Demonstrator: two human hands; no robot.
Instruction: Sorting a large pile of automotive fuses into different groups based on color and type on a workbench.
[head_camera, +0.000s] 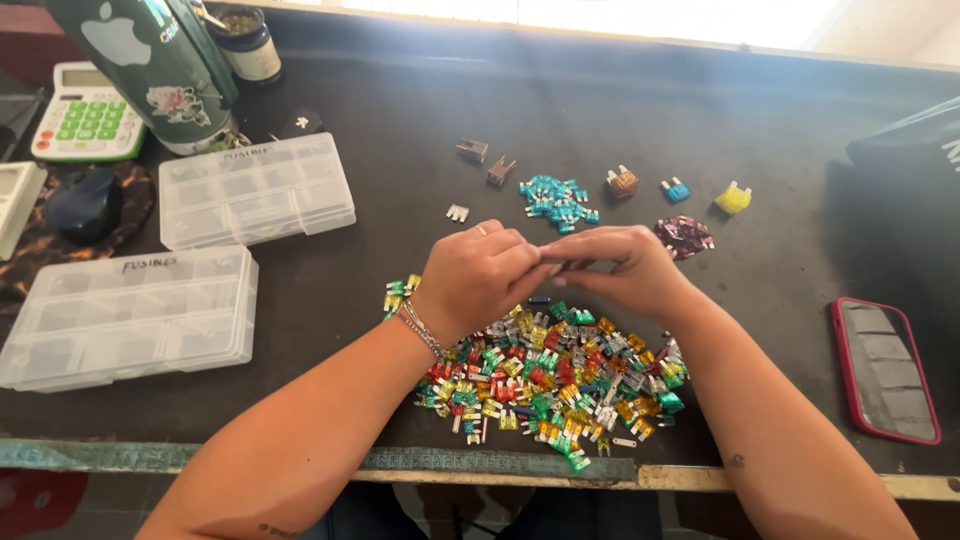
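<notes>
While two clear plastic organiser boxes (130, 315) crowd the table's (400, 100) left side, bare surface lies beyond the fuse pile (550, 375) near the front edge. Left hand (480, 275) and right hand (625, 270) meet above it — fingers pinched together on something too small to identify — a red-cased phone (885, 370) far right.
</notes>
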